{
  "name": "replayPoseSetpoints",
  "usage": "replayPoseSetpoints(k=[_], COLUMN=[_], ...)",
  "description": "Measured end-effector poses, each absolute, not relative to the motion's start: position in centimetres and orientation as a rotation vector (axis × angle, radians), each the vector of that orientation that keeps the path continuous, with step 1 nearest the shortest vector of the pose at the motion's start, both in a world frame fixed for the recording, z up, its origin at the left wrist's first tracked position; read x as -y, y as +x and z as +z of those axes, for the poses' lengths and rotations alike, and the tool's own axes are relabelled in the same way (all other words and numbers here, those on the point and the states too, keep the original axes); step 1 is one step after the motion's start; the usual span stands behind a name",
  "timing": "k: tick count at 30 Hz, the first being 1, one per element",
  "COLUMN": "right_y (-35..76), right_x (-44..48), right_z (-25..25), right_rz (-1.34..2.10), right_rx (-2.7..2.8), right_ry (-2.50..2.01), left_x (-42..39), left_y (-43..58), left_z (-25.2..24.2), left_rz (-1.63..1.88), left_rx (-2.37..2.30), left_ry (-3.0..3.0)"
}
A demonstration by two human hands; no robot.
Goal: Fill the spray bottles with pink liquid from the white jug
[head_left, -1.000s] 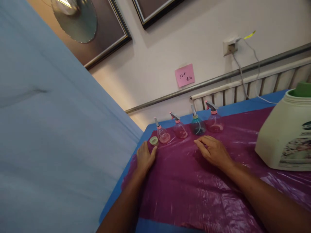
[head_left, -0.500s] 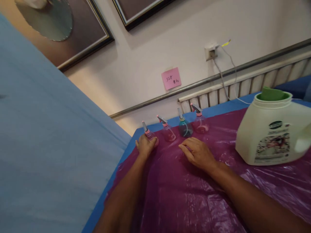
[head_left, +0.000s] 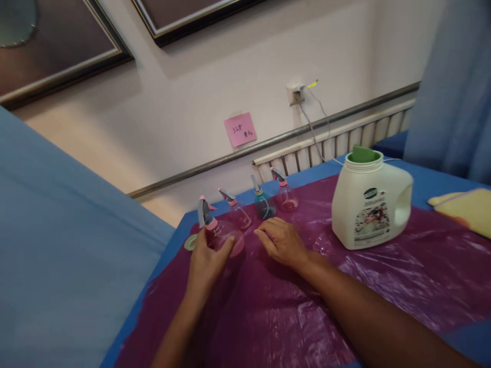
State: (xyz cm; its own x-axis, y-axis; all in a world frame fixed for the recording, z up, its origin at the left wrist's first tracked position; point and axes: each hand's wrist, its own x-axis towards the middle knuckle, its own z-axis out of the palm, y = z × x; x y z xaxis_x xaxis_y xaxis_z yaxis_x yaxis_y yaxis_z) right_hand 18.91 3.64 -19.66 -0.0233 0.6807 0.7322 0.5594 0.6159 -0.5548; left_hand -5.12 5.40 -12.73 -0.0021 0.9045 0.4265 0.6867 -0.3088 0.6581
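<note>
My left hand [head_left: 209,258] grips a clear spray bottle [head_left: 230,236] with a grey and pink trigger head, held tilted near the table's left end. Beyond it stand a second clear spray bottle [head_left: 241,214], a teal spray bottle [head_left: 265,205] and another clear one [head_left: 287,198], in a row along the back. My right hand [head_left: 282,240] rests in front of the teal bottle, its fingers curled and thumb against them; whether anything is inside cannot be seen. A pale round lid [head_left: 190,242] lies left of my left hand.
A cream jug [head_left: 345,220] with a green insert in its mouth stands to the right. Purple plastic sheeting [head_left: 284,317] covers the blue table. A yellow cloth [head_left: 466,209] lies at the far right. A blue curtain [head_left: 57,255] hangs on the left; a cable [head_left: 312,130] runs from the wall socket.
My left hand has brought the leftmost spray bottle off the row, nearer to me. The pale lid has come into sight. My view has swung to the right; the right hand stays curled.
</note>
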Motion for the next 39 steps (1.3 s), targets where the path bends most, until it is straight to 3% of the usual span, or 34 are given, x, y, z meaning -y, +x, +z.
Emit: replayPoseSetpoints(k=[10, 18, 27, 39], right_y=[19.8, 18.6, 16.9, 17.3], right_x=[-3.8, -1.7, -1.2, -0.7], right_z=[-19.1, -18.9, -19.8, -19.0], right_rz=[0.191, 0.338, 0.464, 0.638], right_rx=[1.496, 1.6, 1.484, 1.535], right_ry=[-1.053, -0.889, -1.126, -1.029], left_x=[-1.6, 0.3, 0.3, -0.3], left_y=[-0.3, 0.6, 0.3, 0.2], left_z=[-18.3, -17.9, -19.2, -20.2], left_rz=[1.037, 1.012, 1.041, 1.097], left_rx=[-1.479, -1.37, -1.342, -1.232], left_ry=[1.964, 1.805, 1.927, 1.92])
